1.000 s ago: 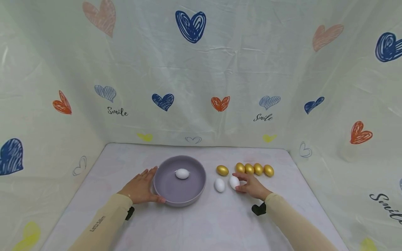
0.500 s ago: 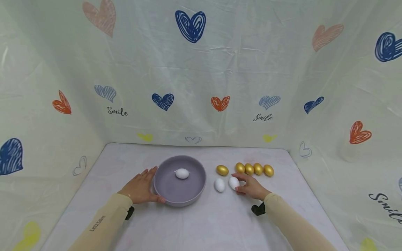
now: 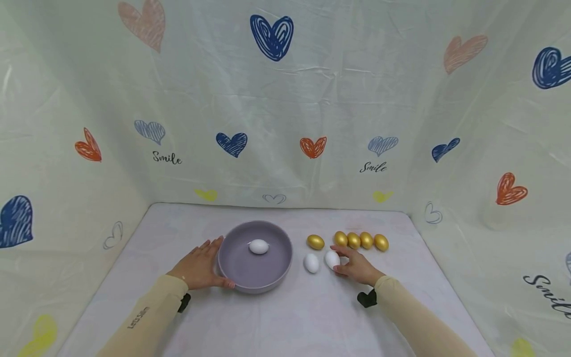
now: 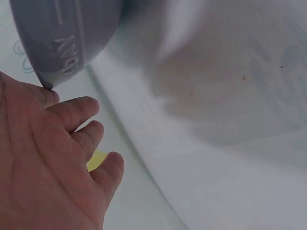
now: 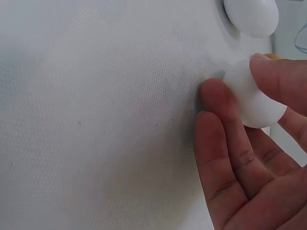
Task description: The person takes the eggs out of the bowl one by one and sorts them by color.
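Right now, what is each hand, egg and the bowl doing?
Left hand: open, resting against the bowl's side.
Right hand: fingers pinching a white egg on the table.
Bowl: upright, holding one white egg.
Other white egg: lying loose.
Gold eggs: lying untouched.

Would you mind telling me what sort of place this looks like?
Probably a makeshift recording booth: heart-printed sheets wall in a small cloth-covered table holding only a bowl and toy-like eggs.
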Available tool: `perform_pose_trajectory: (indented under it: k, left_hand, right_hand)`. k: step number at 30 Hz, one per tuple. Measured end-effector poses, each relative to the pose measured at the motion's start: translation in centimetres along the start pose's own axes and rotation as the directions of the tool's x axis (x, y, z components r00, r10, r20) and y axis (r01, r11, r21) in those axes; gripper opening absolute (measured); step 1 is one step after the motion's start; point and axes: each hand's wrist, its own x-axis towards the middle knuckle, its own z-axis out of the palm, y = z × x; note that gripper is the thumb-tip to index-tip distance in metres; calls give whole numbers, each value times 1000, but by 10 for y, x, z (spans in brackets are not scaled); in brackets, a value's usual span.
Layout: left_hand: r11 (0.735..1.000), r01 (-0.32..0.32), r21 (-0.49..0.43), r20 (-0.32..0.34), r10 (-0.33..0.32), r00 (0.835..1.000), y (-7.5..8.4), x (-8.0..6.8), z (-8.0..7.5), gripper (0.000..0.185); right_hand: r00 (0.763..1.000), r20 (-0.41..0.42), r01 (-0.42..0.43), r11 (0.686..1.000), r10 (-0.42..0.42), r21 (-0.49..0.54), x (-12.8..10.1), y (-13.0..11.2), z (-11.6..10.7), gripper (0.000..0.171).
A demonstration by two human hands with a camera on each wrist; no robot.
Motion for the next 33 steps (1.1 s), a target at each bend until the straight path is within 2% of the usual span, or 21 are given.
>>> perform_pose_trajectory:
  k: [7, 14, 19, 22, 29, 33]
  left_hand:
    - [1000, -11, -3, -8, 11, 1000, 0, 0, 0, 139]
    - [1000, -10, -6, -6, 10, 1000, 0, 1, 0, 140]
    - [1000, -8, -6, -2, 8, 1000, 2, 1, 0, 139]
    - [1000, -10, -6, -3, 10, 1000, 3, 0, -1, 138]
    - [1000, -14, -16, 2, 15, 1000, 3, -1, -2, 138]
    - [1000, -14, -13, 4, 14, 1000, 2, -1, -1, 138]
  right_hand:
    - [999, -41, -24, 996, 21, -85, -4, -1, -1, 67]
    - [1000, -28, -1, 993, -2, -118, -8, 1, -5, 75]
    - [997, -74, -47, 979, 33, -199, -13, -6, -12, 74]
    - [996, -85, -55, 976, 38, -209, -14, -10, -18, 74]
    - [997, -75, -38, 977, 23, -208, -12, -39, -24, 78]
    - [998, -47, 33, 976, -45, -217, -5, -67, -18, 74]
